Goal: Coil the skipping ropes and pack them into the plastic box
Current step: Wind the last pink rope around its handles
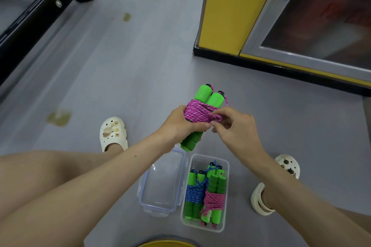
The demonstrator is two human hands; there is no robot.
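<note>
A skipping rope (197,111) with two green foam handles side by side and pink cord wound round them is held above the floor. My left hand (180,124) grips the handles at the wound part. My right hand (232,124) pinches a small loop of the pink cord at the bundle's right side. Below, a clear plastic box (224,166) stands on the floor. In it lie a blue-corded bundle (194,194) and a pink-corded bundle (213,200), both with green handles.
The box's clear lid (162,184) lies upturned just left of the box. My feet in white clogs (113,133) (289,166) flank the spot. A black metal frame (40,12) stands far left, a yellow pillar (226,6) with a window far right.
</note>
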